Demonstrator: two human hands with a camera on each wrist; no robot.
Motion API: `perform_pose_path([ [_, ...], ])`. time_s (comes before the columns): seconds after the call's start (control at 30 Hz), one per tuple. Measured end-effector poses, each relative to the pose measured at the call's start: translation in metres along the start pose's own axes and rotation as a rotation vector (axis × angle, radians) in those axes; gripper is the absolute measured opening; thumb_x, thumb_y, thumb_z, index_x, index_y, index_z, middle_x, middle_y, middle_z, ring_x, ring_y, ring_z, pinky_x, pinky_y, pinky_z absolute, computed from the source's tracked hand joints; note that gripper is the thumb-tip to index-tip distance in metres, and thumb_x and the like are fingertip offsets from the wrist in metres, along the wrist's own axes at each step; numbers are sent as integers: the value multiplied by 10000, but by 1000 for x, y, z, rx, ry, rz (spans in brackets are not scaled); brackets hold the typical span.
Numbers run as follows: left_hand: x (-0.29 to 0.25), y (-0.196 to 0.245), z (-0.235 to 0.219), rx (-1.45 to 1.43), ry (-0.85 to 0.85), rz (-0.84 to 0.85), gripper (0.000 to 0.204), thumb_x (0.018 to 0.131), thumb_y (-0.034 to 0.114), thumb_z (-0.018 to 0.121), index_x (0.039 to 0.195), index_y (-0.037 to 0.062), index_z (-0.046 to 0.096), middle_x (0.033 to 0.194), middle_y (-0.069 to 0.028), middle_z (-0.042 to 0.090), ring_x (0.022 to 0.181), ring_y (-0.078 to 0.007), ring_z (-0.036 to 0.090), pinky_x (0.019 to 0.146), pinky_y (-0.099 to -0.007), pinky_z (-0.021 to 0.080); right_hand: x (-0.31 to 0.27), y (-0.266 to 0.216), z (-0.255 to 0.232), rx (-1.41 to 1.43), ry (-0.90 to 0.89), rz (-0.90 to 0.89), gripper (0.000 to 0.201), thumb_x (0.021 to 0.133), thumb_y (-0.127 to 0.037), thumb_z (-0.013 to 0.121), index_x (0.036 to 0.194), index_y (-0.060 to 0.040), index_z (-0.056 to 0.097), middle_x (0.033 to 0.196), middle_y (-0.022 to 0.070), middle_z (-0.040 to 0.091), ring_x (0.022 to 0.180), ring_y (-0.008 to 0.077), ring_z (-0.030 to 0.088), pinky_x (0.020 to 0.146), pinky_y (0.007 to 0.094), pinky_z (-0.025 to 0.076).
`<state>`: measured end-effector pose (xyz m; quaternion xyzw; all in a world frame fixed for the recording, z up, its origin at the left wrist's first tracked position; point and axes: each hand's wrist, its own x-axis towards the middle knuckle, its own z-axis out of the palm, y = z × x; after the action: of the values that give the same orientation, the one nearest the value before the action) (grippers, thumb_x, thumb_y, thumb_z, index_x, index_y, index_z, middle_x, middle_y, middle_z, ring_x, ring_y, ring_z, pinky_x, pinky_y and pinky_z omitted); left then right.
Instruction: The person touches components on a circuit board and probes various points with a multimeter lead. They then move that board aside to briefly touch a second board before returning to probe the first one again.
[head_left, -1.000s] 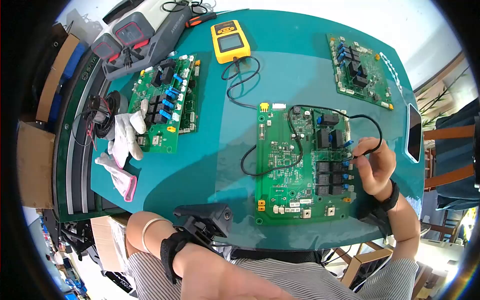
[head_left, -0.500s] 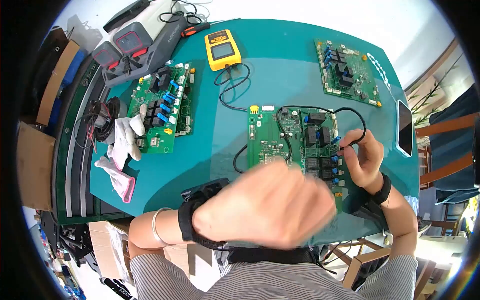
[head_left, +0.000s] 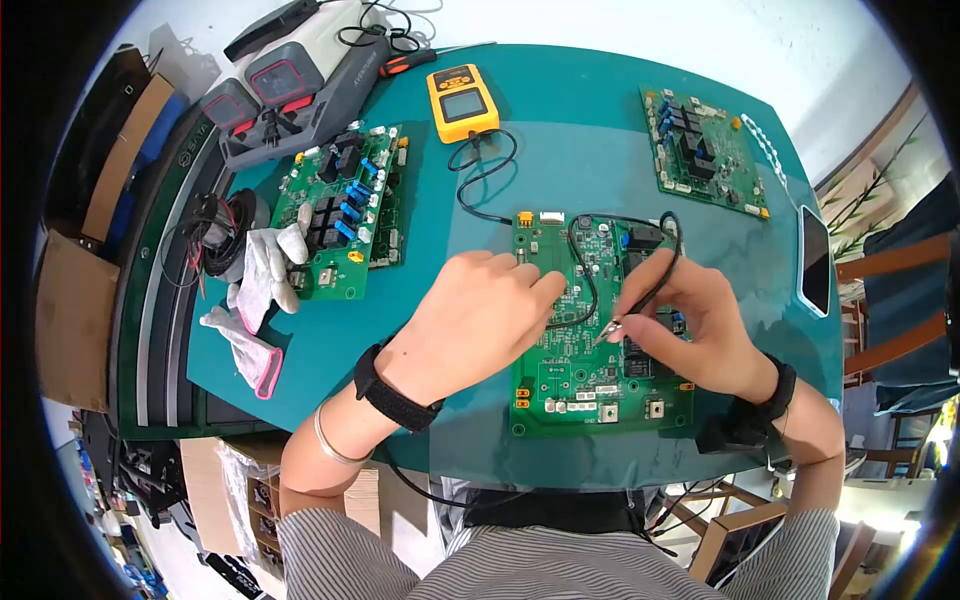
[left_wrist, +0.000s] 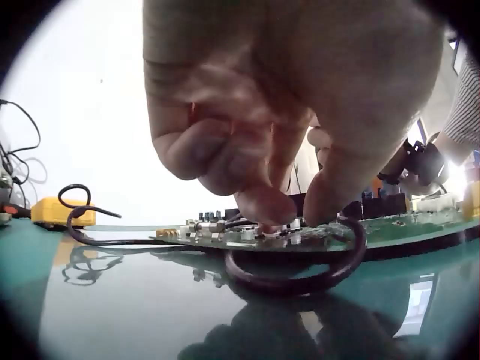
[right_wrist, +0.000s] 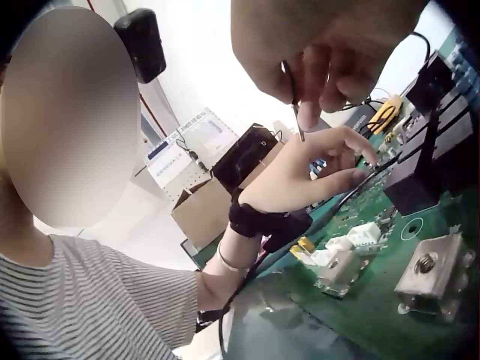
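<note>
In the head view my right hand (head_left: 690,320) pinches the end of a black cable (head_left: 670,270) with a pointed metal tip (head_left: 607,330), held above the green circuit board (head_left: 535,375). My left hand (head_left: 490,310) is over that board's left part, its fingers curved down around the cable. The left wrist view has the left hand's (left_wrist: 277,112) fingertips low at the board, near a loop of cable (left_wrist: 292,285); the exact contact is partly hidden. In the right wrist view the metal tip (right_wrist: 301,133) hangs from the right hand (right_wrist: 322,60), above the left hand (right_wrist: 300,176).
A yellow meter (head_left: 463,104) wired to the cable lies behind the board. Stacked boards (head_left: 335,215), gloves (head_left: 262,280) and a grey machine (head_left: 300,85) stand at left. Another board (head_left: 705,155) and a phone (head_left: 815,260) lie at right.
My left hand has come up from the table's front edge onto the board's left part. My right hand has moved left from the board's right edge, bringing the cable end.
</note>
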<state>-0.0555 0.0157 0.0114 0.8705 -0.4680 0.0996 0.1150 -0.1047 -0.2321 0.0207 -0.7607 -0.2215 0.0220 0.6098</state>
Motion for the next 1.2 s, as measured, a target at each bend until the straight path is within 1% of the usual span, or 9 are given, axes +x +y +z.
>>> perform_pose_path([
  [0.03,-1,-1,0,-11,-29,-16,197,850,165,737,977,60,629,761,-65,609,741,-290,640,653,-424,495,4,-3,2,-73,-87,-36,98,921,-11,697,1004,6,647,890,17,679,736,58,639,614,234,470],
  [0.07,-1,-1,0,-13,-30,-16,197,850,165,737,977,60,629,761,-65,609,741,-290,640,653,-424,495,8,-9,5,-55,-123,22,106,913,-47,724,999,-24,667,812,0,672,682,60,580,613,243,459],
  [0.1,-1,-2,0,-27,-42,-14,213,840,160,740,989,56,628,764,-69,612,743,-293,643,650,-427,496,10,-8,9,-56,-125,22,106,913,-47,724,999,-24,667,812,0,672,682,60,580,613,243,459],
  [0.17,-1,-4,1,-35,-48,-19,230,830,155,742,1002,53,628,767,-73,614,745,-296,645,648,-431,496,13,-3,17,-77,-275,-17,113,918,-52,722,1019,-46,672,816,9,667,664,80,552,617,255,455],
  [0.3,-3,-6,8,-128,1,-34,253,817,129,737,1020,42,614,764,-86,609,740,-306,643,642,-439,494,15,3,37,-61,-345,-52,124,938,-69,702,1059,-49,682,815,34,661,660,139,569,624,292,465],
  [0.53,-2,-6,10,-159,-28,-45,239,837,110,718,1006,49,560,750,-91,591,725,-323,634,623,-457,484,9,18,41,8,-335,-56,138,942,-62,680,1079,-49,693,876,65,702,729,179,689,652,332,520],
  [0.6,-2,-6,12,-176,-27,-50,227,845,106,714,990,51,549,746,-92,583,720,-325,630,617,-459,481,9,19,41,-27,-356,-78,135,956,-77,677,1088,-54,690,886,75,712,759,232,717,675,360,543],
  [0.8,-3,-6,17,-173,-6,-64,218,872,96,701,1005,52,534,742,-94,566,705,-332,617,610,-462,475,9,23,41,-164,-421,-137,137,959,-111,696,1094,-84,697,864,95,705,755,321,686,668,402,537],
  [1.2,-3,-8,16,-211,-2,-64,215,881,96,686,1006,41,520,741,-104,575,703,-344,619,612,-473,473,9,24,39,-146,-394,-157,160,942,-87,717,1101,-102,712,806,94,681,701,305,671,621,400,512],
])
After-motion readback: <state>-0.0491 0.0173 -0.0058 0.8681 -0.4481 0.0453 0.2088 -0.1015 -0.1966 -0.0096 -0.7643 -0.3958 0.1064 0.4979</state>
